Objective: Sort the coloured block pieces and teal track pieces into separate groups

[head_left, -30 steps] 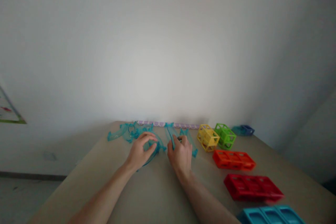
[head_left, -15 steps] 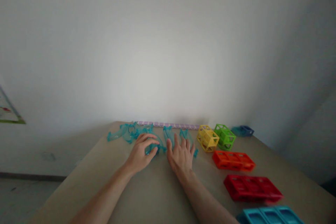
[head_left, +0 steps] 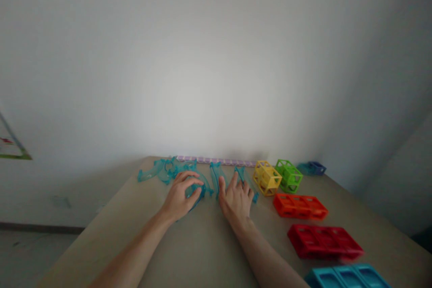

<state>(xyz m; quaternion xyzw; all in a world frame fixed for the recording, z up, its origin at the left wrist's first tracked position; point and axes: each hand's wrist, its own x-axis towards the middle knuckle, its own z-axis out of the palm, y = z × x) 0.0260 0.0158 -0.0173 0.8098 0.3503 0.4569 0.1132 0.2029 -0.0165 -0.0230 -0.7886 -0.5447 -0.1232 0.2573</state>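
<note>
Reference for all positions: the yellow cube frame (head_left: 267, 179), which stands on the table (head_left: 199, 252).

Left hand (head_left: 178, 199): well to the left of the yellow cube frame. Thumb and fingers form a C around part of a curved teal piece (head_left: 202, 192), with a gap between the tips; whether they press on the piece cannot be told. The cupped posture probably serves to steady it.

Right hand (head_left: 238, 200): to the left of the yellow cube frame and nearer the wearer. The fingers are spread and enclose nothing. They overlap the right teal strip (head_left: 249, 181), which lies just left of the yellow cube frame; contact is likely, and the flat posture suits shifting or pressing rather than lifting.

The middle teal strip (head_left: 215, 173) lies farther left of the yellow cube frame, presumably spaced to keep the strips separate. The teal pile (head_left: 168, 170) lies farthest left, its pieces overlapping. The green cube frame (head_left: 289, 176) stands just right of the yellow cube frame; the orange block (head_left: 299, 207) sits nearer the wearer, likely out of the hands' way.

Appearance: teal parts are thin and translucent, with darker edges and flared ends; finer joint detail is too blurred to read
</note>
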